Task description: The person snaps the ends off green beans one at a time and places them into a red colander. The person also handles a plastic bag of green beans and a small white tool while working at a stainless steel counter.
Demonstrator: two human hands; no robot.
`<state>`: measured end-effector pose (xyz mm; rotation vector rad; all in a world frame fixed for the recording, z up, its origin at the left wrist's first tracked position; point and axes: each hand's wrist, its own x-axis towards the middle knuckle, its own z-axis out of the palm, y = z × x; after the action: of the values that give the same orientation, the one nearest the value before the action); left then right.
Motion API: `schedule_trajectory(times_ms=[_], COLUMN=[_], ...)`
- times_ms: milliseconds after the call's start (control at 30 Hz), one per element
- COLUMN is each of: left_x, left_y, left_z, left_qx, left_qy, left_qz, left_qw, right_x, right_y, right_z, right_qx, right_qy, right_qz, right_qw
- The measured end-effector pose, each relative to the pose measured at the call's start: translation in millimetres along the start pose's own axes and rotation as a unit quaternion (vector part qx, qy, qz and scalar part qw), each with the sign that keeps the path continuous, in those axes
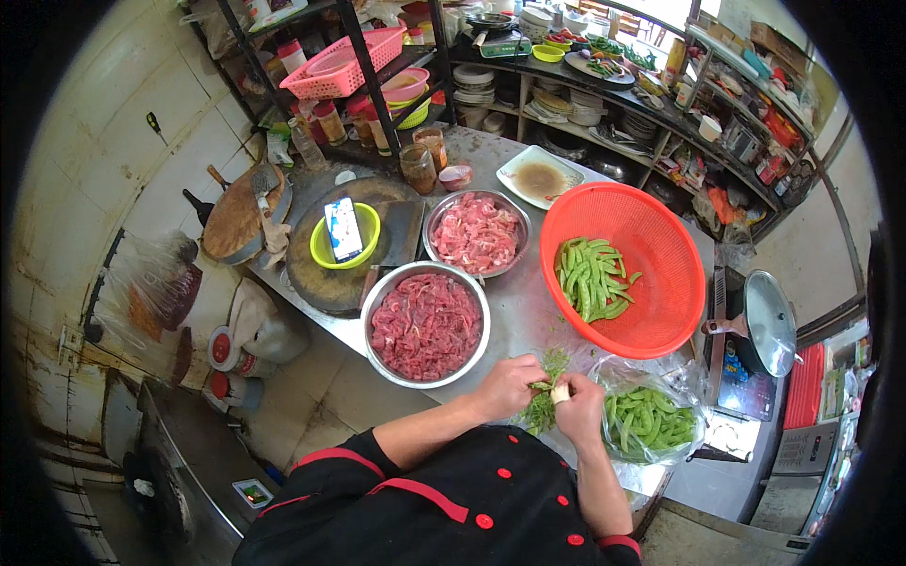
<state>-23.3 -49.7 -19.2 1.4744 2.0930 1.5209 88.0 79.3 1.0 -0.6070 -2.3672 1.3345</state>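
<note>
My left hand [508, 387] pinches a green pea pod [541, 386] above the table's front edge. Close against it, my right hand [580, 409] has its fingertips at the same pod; a pale piece [560, 393], perhaps a finger wrap, shows there. Under both hands lies a heap of green trimmings [541, 416]. To the right, a clear plastic bag [697, 396] lies open around many flat pea pods [651, 419]. Beyond it stands a red plastic colander [658, 265] with more pods [593, 276] inside.
Left of my hands is a steel bowl of dark red sliced meat [425, 325]; behind it, another holds paler meat [476, 232]. A cleaver [403, 233] and a yellow-green bowl [364, 255] propping a phone [343, 228] rest on a round chopping board [304, 283]. A lidded pan [770, 322] stands right.
</note>
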Motion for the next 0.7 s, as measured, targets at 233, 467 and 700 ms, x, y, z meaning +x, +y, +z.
schedule_trajectory(times_ms=[233, 467, 700], left_x=[17, 14, 12], left_y=[5, -9, 5], left_z=[-39, -51, -55], left_qx=[-0.182, -0.272, -0.345], left_qy=[0.141, 0.153, 0.064], left_qz=[-0.170, -0.201, -0.286], left_qw=[0.958, 0.929, 0.892], right_x=[-5, 0, 2], right_y=[53, 19, -2], right_z=[-2, -5, -1], right_qx=[0.011, 0.074, -0.014], right_qy=[-0.011, -0.143, -0.159], right_qz=[0.130, 0.113, -0.053], right_qw=[0.991, 0.980, 0.986])
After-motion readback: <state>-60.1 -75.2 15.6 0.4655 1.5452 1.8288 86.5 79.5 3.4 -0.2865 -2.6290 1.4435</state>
